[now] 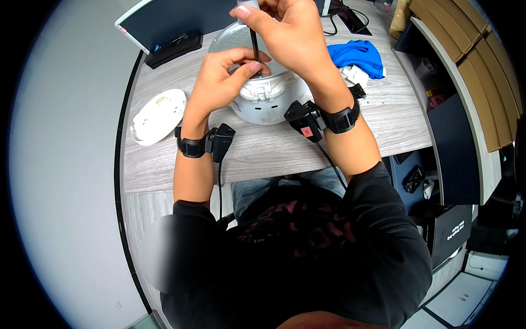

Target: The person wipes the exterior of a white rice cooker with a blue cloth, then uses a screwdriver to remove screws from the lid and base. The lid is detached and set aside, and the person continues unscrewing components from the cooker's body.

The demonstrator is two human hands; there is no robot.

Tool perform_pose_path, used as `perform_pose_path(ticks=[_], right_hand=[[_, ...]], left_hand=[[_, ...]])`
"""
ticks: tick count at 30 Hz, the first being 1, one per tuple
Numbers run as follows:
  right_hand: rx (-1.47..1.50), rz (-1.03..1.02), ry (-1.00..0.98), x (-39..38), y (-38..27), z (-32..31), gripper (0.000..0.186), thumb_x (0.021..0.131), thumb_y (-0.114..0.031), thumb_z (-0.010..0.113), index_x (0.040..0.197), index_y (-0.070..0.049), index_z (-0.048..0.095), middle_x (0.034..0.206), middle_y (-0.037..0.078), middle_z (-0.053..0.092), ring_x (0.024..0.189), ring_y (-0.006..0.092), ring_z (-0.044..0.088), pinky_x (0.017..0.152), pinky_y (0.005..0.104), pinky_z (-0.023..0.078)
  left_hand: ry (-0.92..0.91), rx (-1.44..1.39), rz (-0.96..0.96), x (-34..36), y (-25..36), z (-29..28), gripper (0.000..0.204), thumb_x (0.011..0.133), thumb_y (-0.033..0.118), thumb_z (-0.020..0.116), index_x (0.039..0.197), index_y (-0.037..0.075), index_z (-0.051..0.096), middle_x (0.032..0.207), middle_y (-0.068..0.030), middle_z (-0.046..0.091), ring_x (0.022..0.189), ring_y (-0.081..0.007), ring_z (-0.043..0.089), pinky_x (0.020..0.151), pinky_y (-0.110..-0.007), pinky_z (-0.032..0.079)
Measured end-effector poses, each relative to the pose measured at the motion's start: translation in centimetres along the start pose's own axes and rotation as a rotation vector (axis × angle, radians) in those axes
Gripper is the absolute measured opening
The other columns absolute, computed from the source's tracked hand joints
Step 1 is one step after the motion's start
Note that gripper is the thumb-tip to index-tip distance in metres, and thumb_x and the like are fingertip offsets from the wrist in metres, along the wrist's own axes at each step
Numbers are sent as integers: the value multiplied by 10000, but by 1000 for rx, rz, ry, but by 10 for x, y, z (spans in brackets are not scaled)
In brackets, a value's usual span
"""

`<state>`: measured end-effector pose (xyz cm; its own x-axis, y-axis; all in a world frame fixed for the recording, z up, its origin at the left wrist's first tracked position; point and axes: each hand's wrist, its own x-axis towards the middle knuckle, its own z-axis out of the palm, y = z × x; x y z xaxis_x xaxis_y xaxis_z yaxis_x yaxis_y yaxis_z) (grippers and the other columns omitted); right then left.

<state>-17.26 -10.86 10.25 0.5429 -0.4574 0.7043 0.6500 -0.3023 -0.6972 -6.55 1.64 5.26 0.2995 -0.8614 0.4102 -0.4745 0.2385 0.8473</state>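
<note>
my right hand point(293, 41) is closed around the pale handle of a screwdriver point(255, 44), thumb on one side and fingers on the other, up at the top edge of my view. my left hand point(218, 81) is low beside it, thumb and fingers curled together around the foot of the dark shaft; whether they pinch the shaft itself, a small screw or only the part below, i cannot tell.

the screwdriver is over the near side of a rounded white appliance point(263, 112) on the desk point(263, 151), its tip down at the rim, just behind the moulded latch-like piece that faces me. its long axis runs almost straight up and down in my view, handle away from me, the tip a touch farther to my right than the handle. i take it to be standing roughly upright, though one view won't settle the exact tilt.

i judge the step in hand to be working a screw at that rim; tightening or loosening, i can't say. the next move calls for steady downward pressure and a turn from my right hand, with my left hand guiding the tip so it doesn't slip.

a white oval cover point(159, 117) lies on the desk to my left, well apart from the appliance.
</note>
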Motion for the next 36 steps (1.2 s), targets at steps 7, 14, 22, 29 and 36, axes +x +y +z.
perform_pose_path(ticks=[7,14,22,29,36], right_hand=[[-227,96,2,-1,-12,5,294,845,-99,777,1075,18,636,803,14,640,679,54,517,593,216,440],[-209,31,-11,2,-2,0,380,815,-76,801,1142,27,637,842,5,615,688,48,494,587,220,432],[71,73,-38,2,8,3,371,860,-24,747,1202,38,615,851,-16,614,701,22,489,621,176,427],[-293,-156,2,4,9,4,297,853,-86,766,1116,7,666,798,-12,592,691,51,491,623,214,432],[-118,-22,-84,7,10,-6,296,860,-82,750,1124,11,655,809,-10,579,720,54,492,624,227,432]], left_hand=[[101,84,27,-1,-13,0,90,877,61,719,886,-28,711,832,-95,752,800,-131,704,730,-254,541],[82,-3,67,0,-11,2,118,907,77,702,940,-36,711,819,-80,741,792,-128,693,739,-263,544],[26,-46,11,-2,-12,0,126,929,45,651,990,-54,702,890,-114,757,835,-164,732,786,-277,562],[30,90,72,0,-10,-3,112,880,53,691,947,-37,682,856,-82,714,815,-153,671,774,-290,527],[-138,333,71,4,7,-16,138,812,30,713,914,-38,649,824,-83,618,753,-183,567,710,-309,477]])
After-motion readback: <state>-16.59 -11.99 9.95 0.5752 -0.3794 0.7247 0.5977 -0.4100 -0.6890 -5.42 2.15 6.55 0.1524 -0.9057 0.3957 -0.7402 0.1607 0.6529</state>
